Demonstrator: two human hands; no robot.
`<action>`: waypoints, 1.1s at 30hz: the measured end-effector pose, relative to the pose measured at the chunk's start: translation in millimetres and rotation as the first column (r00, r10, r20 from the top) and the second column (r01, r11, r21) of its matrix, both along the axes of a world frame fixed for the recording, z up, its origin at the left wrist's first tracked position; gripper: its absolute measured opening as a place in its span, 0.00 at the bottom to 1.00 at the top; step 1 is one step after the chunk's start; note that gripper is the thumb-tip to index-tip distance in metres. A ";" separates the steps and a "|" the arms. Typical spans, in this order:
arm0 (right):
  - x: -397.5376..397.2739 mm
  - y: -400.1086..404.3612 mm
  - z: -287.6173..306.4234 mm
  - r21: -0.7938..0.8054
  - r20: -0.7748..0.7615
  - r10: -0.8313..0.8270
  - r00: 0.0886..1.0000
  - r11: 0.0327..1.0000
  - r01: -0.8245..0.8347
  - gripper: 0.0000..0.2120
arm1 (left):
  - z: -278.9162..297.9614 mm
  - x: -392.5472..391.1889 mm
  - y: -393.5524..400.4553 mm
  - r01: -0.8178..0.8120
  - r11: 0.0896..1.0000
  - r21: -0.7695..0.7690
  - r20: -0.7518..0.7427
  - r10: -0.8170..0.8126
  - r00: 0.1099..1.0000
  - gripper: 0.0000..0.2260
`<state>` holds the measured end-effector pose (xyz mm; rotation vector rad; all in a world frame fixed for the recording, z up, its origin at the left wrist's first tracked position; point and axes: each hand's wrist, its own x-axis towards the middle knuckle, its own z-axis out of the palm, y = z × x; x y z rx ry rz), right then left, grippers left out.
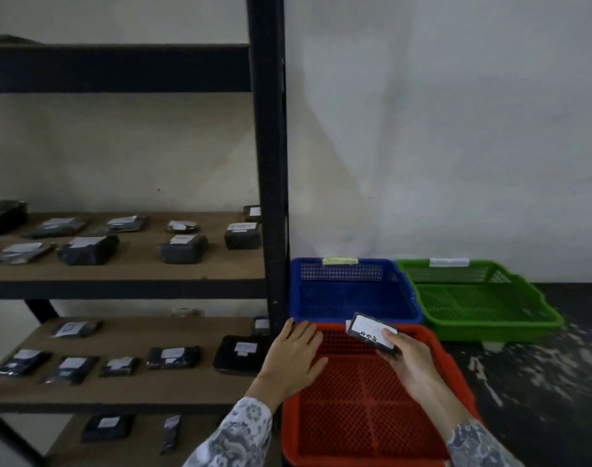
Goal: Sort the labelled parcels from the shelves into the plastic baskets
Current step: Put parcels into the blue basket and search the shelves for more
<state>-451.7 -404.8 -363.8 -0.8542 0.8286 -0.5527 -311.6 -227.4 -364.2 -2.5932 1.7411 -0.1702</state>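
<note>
My right hand [410, 362] holds a small black parcel [372, 333] with a white handwritten label, over the far edge of the red basket [365, 409]. My left hand [293, 355] rests flat with fingers spread on the red basket's left rim. Behind it stand a blue basket [352, 291] and a green basket [473, 298], each with a paper tag on the back rim. Several black labelled parcels [183, 247] lie on the shelves at the left.
A dark metal shelf post [269, 163] stands right beside the baskets. The wooden shelf boards [136, 264] carry parcels on three levels. A pale wall is behind; the dark floor [540, 382] extends to the right of the baskets.
</note>
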 end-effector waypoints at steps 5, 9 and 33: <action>35.1 -78.2 -2.4 0.050 -0.028 0.055 0.998 0.997 -0.054 0.05 | -3.8 30.1 -84.6 -0.055 0.998 -0.034 -0.024 0.054 0.998 0.37; 75.0 -124.0 -10.7 -0.018 -0.068 0.081 0.994 0.996 -0.082 0.05 | -17.5 61.6 -131.9 -0.281 0.959 0.042 -0.102 0.284 0.953 0.26; 309.5 -154.0 -134.5 -0.282 -0.339 0.293 0.894 0.875 -0.394 0.14 | -89.5 152.2 -168.8 -0.870 0.466 -0.159 -0.749 0.518 0.414 0.09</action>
